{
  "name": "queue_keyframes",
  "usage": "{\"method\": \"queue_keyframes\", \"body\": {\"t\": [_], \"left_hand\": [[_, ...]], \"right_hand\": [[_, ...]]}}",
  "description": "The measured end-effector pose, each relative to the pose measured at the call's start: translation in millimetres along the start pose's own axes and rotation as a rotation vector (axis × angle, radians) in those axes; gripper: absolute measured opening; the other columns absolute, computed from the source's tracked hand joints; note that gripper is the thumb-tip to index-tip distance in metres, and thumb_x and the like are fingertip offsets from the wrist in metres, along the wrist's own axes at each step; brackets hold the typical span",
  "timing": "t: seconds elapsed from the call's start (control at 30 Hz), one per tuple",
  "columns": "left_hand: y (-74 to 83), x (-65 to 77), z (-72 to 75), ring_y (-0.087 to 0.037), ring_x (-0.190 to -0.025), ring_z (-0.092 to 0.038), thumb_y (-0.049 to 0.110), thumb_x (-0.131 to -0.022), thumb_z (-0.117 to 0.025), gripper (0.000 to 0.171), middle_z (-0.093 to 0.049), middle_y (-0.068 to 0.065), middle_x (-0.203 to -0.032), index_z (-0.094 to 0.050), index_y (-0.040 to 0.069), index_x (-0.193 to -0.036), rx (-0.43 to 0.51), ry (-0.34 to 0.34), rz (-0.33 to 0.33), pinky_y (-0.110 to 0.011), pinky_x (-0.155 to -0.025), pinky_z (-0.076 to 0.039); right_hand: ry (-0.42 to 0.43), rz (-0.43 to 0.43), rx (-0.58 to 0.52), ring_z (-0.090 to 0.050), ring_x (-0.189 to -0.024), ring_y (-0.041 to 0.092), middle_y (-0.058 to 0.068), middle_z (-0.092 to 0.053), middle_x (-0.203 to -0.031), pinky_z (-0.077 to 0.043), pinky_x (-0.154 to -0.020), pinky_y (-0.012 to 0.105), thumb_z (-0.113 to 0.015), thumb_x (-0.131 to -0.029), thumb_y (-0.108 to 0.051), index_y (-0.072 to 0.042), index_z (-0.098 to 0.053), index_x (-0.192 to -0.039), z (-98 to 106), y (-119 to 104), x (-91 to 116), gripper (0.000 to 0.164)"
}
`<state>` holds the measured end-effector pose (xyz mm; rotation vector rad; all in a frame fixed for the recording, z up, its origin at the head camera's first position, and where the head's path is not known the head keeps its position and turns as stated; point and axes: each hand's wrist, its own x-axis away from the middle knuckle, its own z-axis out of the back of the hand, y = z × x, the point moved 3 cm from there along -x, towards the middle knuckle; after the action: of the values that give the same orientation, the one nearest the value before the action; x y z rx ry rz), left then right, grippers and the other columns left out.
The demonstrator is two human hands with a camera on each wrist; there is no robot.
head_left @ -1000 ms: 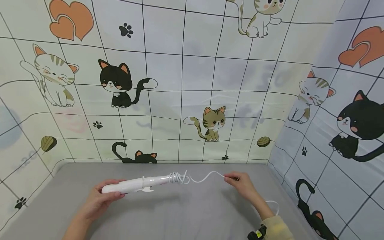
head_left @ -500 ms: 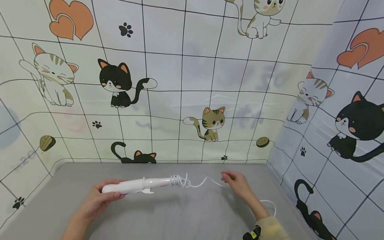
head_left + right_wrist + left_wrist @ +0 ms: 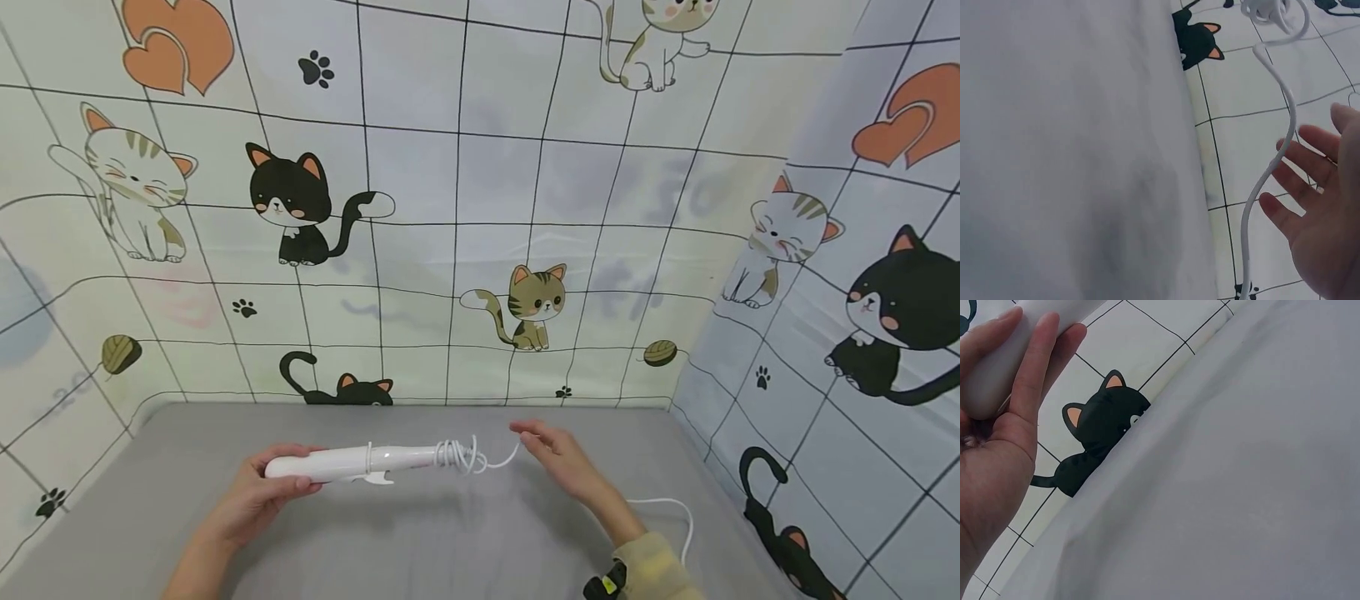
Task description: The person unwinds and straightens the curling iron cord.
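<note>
The left hand (image 3: 251, 500) grips the white wand (image 3: 341, 463) while, at its three o'clock, the right hand (image 3: 566, 467), fingers spread, seemingly guides the cord (image 3: 1245, 237), probably needing a pinch next.

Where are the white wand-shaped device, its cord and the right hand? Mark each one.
White wand-shaped device (image 3: 341, 463): head view, on the middle of its body.
Cord (image 3: 1292, 115): right wrist view, on a loose, uncoiled stretch.
Right hand (image 3: 564, 465): head view, on the middle of the hand.
</note>
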<state>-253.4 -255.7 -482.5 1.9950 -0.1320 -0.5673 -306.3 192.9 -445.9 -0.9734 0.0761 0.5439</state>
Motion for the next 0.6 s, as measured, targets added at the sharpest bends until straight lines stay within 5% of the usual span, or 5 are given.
{"method": "queue_keyframes", "body": {"t": [0.2, 0.6], "left_hand": [[2.7, 1.6, 0.4, -0.023, -0.111, -0.066, -0.027, -0.088, -0.051, 0.053, -0.07, -0.01, -0.126, -0.075, 0.011, -0.116, -0.003, 0.003, -0.007, -0.041, -0.092, -0.061], [4.2, 3.0, 3.3, -0.023, -0.111, -0.066, -0.028, -0.088, -0.05, 0.054, -0.07, -0.011, -0.127, -0.075, 0.011, -0.116, 0.014, 0.006, -0.014, -0.041, -0.093, -0.061]], "right_hand": [[-0.079, 0.132, 0.082, -0.059, -0.125, 0.034, 0.007, -0.069, -0.127, -0.048, -0.107, 0.059, -0.06, -0.104, -0.018, -0.011, -0.074, -0.118, -10.5, -8.9, -2.0, 0.02], [-0.105, 0.111, 0.065, -0.064, -0.091, 0.013, -0.004, -0.072, -0.092, -0.058, -0.084, 0.04, -0.079, -0.091, -0.015, -0.005, -0.079, -0.098, -13.6, -0.4, 3.4, 0.012]]}}
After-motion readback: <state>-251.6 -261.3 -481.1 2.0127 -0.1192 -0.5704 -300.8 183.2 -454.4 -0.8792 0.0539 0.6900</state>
